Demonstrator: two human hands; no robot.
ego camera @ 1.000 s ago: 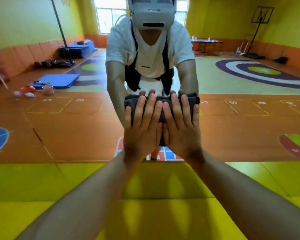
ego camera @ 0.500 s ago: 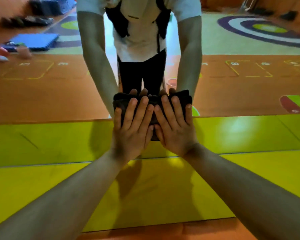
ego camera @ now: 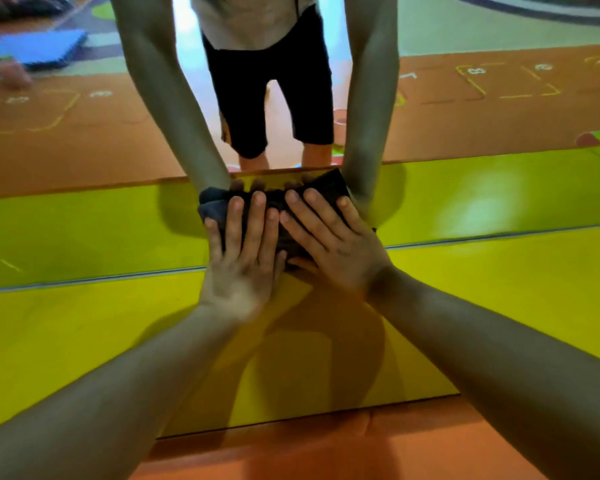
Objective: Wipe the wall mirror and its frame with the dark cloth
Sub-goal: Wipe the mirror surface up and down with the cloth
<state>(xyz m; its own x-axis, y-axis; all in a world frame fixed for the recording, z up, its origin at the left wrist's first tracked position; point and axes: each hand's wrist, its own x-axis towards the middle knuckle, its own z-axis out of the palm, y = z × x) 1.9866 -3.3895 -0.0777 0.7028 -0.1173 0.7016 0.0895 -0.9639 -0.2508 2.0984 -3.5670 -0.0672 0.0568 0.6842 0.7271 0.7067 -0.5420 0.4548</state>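
The wall mirror (ego camera: 84, 150) fills the upper part of the view and reflects my arms, shorts and the room behind me. A thin silver frame strip (ego camera: 84, 280) runs along its lower edge. The dark cloth (ego camera: 212, 211) is bunched flat against the glass a little above that strip. My left hand (ego camera: 243, 258) and my right hand (ego camera: 333, 244) lie side by side on the cloth with fingers spread, pressing it to the mirror. The hands cover most of the cloth. Its reflection touches it from above.
Yellow padding (ego camera: 118, 341) covers the wall below the mirror. An orange floor mat (ego camera: 326, 452) lies at its foot. In the reflection I see an orange play floor with painted numbers and blue mats (ego camera: 39, 46) at the far left.
Both hands have slid the cloth down the glass, from chest height in the reflection to near the lower frame strip. My view has tilted down with them.
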